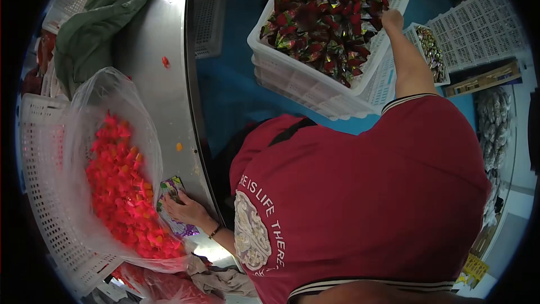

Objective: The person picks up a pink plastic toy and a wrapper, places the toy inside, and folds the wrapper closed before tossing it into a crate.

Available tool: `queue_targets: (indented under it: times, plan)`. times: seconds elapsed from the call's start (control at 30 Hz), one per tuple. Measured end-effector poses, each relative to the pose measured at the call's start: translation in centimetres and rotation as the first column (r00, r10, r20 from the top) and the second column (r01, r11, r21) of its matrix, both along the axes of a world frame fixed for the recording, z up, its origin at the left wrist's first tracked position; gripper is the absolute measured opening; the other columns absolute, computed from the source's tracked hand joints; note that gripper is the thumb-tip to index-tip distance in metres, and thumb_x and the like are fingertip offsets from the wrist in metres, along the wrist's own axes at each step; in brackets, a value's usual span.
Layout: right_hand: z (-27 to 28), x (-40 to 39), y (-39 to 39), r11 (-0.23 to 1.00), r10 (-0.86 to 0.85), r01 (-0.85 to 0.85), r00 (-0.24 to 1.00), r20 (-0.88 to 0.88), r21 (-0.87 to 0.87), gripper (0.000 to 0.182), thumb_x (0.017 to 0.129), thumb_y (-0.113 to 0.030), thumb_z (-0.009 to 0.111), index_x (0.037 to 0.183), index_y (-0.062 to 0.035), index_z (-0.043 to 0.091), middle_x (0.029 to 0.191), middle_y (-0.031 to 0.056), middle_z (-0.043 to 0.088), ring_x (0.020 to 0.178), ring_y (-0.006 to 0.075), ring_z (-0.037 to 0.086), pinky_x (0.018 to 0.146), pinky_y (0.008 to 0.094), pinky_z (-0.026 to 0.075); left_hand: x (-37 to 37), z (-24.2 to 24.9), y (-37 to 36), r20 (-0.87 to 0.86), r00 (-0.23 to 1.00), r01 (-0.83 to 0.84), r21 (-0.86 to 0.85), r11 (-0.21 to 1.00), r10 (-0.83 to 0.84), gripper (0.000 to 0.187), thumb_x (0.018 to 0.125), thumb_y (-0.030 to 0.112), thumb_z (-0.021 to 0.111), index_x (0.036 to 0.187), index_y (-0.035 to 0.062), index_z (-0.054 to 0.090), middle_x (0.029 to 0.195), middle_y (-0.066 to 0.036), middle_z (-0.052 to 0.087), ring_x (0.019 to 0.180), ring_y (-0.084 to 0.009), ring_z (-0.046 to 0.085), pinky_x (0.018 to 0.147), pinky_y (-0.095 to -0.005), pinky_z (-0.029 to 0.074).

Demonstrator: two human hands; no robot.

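Resting L hand (184, 213) palm-down, fingers loosely extended, on printed pkts (172, 184) atop metal surface (157, 36), prob. to steady them, w/ bag (147, 115) of red pieces (119, 191) just past fingertips. Reaching R hand (392, 19) to rim of heaped crate (295, 63); can't tell if gripping.

Printed packaging (181, 228) flat on table (151, 34), maroon packets (332, 22) filling crate (259, 36)

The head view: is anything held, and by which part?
The left hand lies over the printed packaging, but whether it grips it cannot be told. The right hand, at the crate's rim, hides any grip.
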State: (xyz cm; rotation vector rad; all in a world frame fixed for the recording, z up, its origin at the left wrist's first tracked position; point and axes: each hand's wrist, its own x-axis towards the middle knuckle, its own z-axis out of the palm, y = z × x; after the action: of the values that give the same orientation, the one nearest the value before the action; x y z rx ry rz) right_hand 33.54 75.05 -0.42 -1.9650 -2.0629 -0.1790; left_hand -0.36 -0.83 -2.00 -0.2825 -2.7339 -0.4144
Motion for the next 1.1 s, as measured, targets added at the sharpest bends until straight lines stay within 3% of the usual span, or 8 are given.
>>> queue_targets:
  times: [0.33, 0.5, 0.6, 0.7, 0.8, 0.9, 1.0, 1.1]
  plan:
    - [-5.1, -2.0, 2.9, 0.758, 0.58, -0.366, 0.756, 0.303, -0.539, 0.038, 0.077, -0.02, 0.062, 0.112, -0.0059, 0.062, 0.098, 0.0259, 0.065, 0.094, 0.0426, 0.063, 0.078, 0.0501, 0.051, 1.0, 1.7, 1.5, -0.12, 0.992, -0.046, 0.024, 0.999, 0.049, 0.03, 0.079, 0.019, 0.069, 0.105, 0.0056, 0.064, 0.119, -0.013, 0.059, 0.117, -0.0314, 0.049, 0.102, -0.0437, 0.032]
    - [8.0, -19.1, -14.0, 0.677, 0.672, -0.335, 0.644, 0.366, -0.656, 0.031, 0.071, -0.011, 0.07, 0.099, 0.0011, 0.063, 0.091, 0.0256, 0.064, 0.087, 0.0415, 0.062, 0.08, 0.0435, 0.051, 1.0, 1.5, 1.9, -0.072, 0.994, -0.071, 0.123, 0.99, 0.08, 0.025, 0.075, 0.012, 0.072, 0.098, 0.0063, 0.064, 0.109, -0.008, 0.061, 0.11, -0.028, 0.052, 0.096, -0.0413, 0.038]
    - [8.2, -28.4, -23.5, 0.055, 0.995, -0.919, 0.02, 0.093, -0.39, 0.018, 0.08, -0.011, 0.065, 0.078, 0.0047, 0.057, 0.078, 0.0247, 0.059, 0.076, 0.0422, 0.058, 0.067, 0.0474, 0.046, 0.9, 1.9, 2.1, -0.067, 0.992, -0.098, 0.094, 0.991, 0.105, 0.023, 0.074, 0.013, 0.072, 0.094, 0.0062, 0.063, 0.107, -0.007, 0.061, 0.107, -0.0273, 0.053, 0.091, -0.0409, 0.041]
    - [9.4, -37.0, -38.6, -0.359, 0.882, -0.921, -0.282, -0.377, -0.153, 0.017, 0.084, -0.013, 0.06, 0.088, 0.0037, 0.062, 0.079, 0.0177, 0.061, 0.072, 0.0358, 0.059, 0.067, 0.0387, 0.047, 0.5, 2.6, 2.6, -0.044, 0.991, -0.127, 0.065, 0.99, 0.13, 0.023, 0.074, 0.013, 0.073, 0.092, 0.0062, 0.061, 0.102, -0.007, 0.061, 0.103, -0.0265, 0.054, 0.086, -0.0405, 0.045]
    - [5.8, -44.5, -49.3, -0.654, 0.67, -0.755, -0.606, -0.428, 0.046, 0.018, 0.084, -0.014, 0.061, 0.095, -0.0005, 0.064, 0.089, 0.0143, 0.063, 0.082, 0.032, 0.06, 0.073, 0.0392, 0.046, 0.1, 3.1, 3.0, 0.007, 0.988, -0.156, 0.024, 0.987, 0.156, 0.022, 0.075, 0.013, 0.071, 0.092, 0.0062, 0.061, 0.096, -0.008, 0.06, 0.097, -0.0264, 0.055, 0.08, -0.0389, 0.047]
    - [1.5, -49.7, -58.1, -0.588, 0.697, -0.756, -0.654, -0.295, 0.287, 0.021, 0.082, -0.015, 0.063, 0.1, -0.0039, 0.065, 0.091, 0.012, 0.063, 0.091, 0.0316, 0.059, 0.081, 0.0401, 0.047, -0.3, 2.9, 3.2, -0.014, 0.985, -0.172, -0.01, 0.985, 0.172, 0.018, 0.076, 0.014, 0.069, 0.091, 0.006, 0.061, 0.09, -0.008, 0.058, 0.092, -0.0265, 0.056, 0.072, -0.037, 0.05]
    - [0.7, -51.0, -60.8, -0.588, 0.805, -0.797, -0.594, -0.002, 0.142, 0.02, 0.08, -0.015, 0.064, 0.098, -0.0054, 0.065, 0.094, 0.0117, 0.062, 0.096, 0.0299, 0.058, 0.083, 0.0404, 0.047, -0.5, 2.8, 3.3, -0.05, 0.984, -0.176, -0.118, 0.977, 0.172, 0.013, 0.078, 0.012, 0.064, 0.09, 0.006, 0.061, 0.09, -0.009, 0.058, 0.09, -0.0273, 0.056, 0.068, -0.0358, 0.051]
    - [0.0, -50.4, -60.7, -0.57, 0.806, -0.811, -0.583, -0.104, 0.13, 0.018, 0.078, -0.014, 0.066, 0.094, -0.0056, 0.065, 0.094, 0.0122, 0.061, 0.096, 0.0286, 0.058, 0.082, 0.0403, 0.048, -0.8, 2.9, 3.5, -0.022, 0.985, -0.173, -0.035, 0.984, 0.172, 0.011, 0.079, 0.009, 0.062, 0.089, 0.0038, 0.06, 0.091, -0.011, 0.06, 0.091, -0.0297, 0.057, 0.073, -0.0404, 0.051]
